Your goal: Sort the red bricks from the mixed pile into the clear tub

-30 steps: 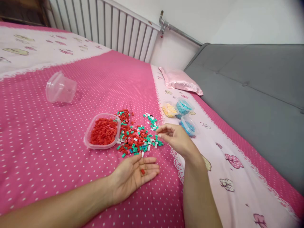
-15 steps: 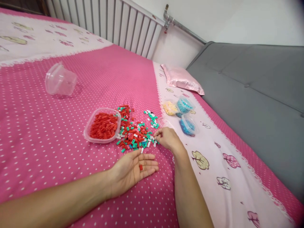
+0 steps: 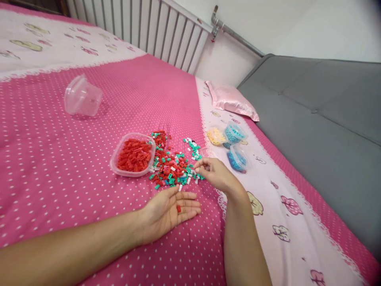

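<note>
My left hand lies palm up on the pink dotted bedspread, fingers stretched out, with one small red brick resting on the fingers. My right hand hovers at the right edge of a loose pile of red, green and white bricks, its fingertips pinched together over the pile; what they pinch is too small to see. A clear tub of red bricks stands just left of the pile.
An empty clear cup lies on its side at the back left. Tubs of yellow bricks and blue bricks stand to the right. A pink pillow, grey sofa and radiator lie beyond.
My right hand dipped to the pile's right edge and has risen slightly with pinched fingertips. The left hand stayed palm up with the red brick. The camera shifted a little.
</note>
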The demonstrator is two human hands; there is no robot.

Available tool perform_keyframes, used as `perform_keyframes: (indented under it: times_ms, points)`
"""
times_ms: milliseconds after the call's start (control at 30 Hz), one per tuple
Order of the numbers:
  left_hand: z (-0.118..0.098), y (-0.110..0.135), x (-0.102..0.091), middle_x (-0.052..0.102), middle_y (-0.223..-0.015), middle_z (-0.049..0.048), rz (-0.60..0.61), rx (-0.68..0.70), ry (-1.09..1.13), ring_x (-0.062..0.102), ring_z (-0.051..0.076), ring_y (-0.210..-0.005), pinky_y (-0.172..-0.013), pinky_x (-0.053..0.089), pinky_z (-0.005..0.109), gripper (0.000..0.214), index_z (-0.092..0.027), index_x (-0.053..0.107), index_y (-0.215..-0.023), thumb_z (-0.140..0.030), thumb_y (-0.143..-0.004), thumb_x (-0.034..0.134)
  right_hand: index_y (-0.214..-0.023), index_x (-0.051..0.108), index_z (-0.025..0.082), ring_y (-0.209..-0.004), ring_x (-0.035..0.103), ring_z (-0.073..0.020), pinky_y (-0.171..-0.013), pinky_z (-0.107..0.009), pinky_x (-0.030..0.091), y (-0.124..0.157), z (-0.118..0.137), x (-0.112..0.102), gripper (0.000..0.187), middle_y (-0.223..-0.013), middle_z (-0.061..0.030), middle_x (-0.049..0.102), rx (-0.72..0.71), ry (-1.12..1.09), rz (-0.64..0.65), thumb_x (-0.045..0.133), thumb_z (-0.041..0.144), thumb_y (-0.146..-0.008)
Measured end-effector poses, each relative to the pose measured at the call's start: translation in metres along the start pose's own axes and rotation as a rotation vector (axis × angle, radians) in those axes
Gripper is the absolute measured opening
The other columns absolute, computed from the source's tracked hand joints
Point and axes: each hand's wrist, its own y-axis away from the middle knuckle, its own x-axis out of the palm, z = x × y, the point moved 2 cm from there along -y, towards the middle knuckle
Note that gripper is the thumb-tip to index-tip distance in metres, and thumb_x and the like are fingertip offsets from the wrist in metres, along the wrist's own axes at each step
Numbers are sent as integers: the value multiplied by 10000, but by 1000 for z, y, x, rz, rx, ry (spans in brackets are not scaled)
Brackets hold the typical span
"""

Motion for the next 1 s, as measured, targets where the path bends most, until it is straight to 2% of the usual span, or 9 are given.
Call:
perform_keyframes:
  times_ms: [133, 200, 267, 367, 433, 533, 633, 800, 1000]
  points:
    - [0, 0, -1, 657, -811, 167, 15, -6, -12, 659, 203, -753, -807, 499, 302, 383, -22, 560, -925, -333, -901, 339, -813, 627, 162, -565, 439, -90, -532, -212, 335, 21, 33, -3, 112, -622, 30, 522, -134, -151, 247, 562, 241, -767]
    - [0, 0, -2, 660, -816, 162, 16, -11, -21, 659, 195, -743, -789, 501, 293, 371, -34, 558, -927, -337, -900, 345, -855, 645, 170, -584, 455, -92, -549, -215, 353, 26, 41, -4, 134, -677, 18, 561, -168, -163, 305, 565, 244, -777]
    - [0, 0, -2, 661, -809, 154, 15, -15, -28, 656, 184, -723, -757, 504, 276, 363, -43, 560, -921, -334, -901, 344, -940, 649, 186, -625, 492, -101, -593, -228, 387, 22, 39, -4, 186, -770, 1, 610, -187, -155, 228, 549, 240, -792]
    - [-1, 0, -1, 659, -785, 143, 10, -11, -29, 651, 167, -685, -712, 505, 251, 353, -48, 567, -897, -322, -903, 344, -997, 642, 189, -685, 548, -133, -655, -262, 428, 5, 20, -1, 232, -803, -19, 645, -138, -60, -68, 508, 216, -809]
    - [-1, 1, -1, 658, -767, 136, -1, -10, -31, 646, 156, -657, -685, 504, 237, 340, -57, 570, -867, -313, -902, 349, -999, 641, 188, -796, 584, -154, -740, -294, 449, -8, 8, 5, 251, -931, -42, 663, -130, 12, -199, 485, 165, -805]
    - [0, 1, 0, 656, -741, 128, -14, -15, -34, 638, 147, -632, -671, 502, 230, 335, -70, 572, -815, -306, -901, 350, -1007, 644, 201, -954, 571, -171, -885, -335, 417, -22, 2, 21, 319, -1043, -50, 648, -231, 145, -192, 455, 78, -782]
    - [0, 1, 0, 652, -728, 123, -11, -4, -33, 636, 147, -624, -673, 501, 234, 344, -76, 570, -780, -311, -900, 350, -1035, 630, 195, -1016, 544, -175, -935, -336, 389, -26, 2, 33, 389, -1053, -55, 637, -298, 247, -140, 430, 22, -749]
    - [0, 0, -1, 652, -729, 120, -1, -1, -44, 632, 145, -615, -658, 497, 235, 353, -75, 574, -769, -315, -899, 351, -1063, 592, 162, -959, 555, -184, -893, -328, 407, -25, -2, 35, 376, -1029, -75, 629, -200, 302, -136, 458, 40, -733]
    - [1, 0, -1, 654, -740, 129, 4, 2, -47, 628, 144, -605, -650, 497, 235, 351, -78, 570, -750, -321, -895, 362, -967, 597, 165, -830, 565, -166, -784, -296, 424, -25, -3, 31, 253, -883, -47, 633, -119, 291, -139, 492, 83, -752]
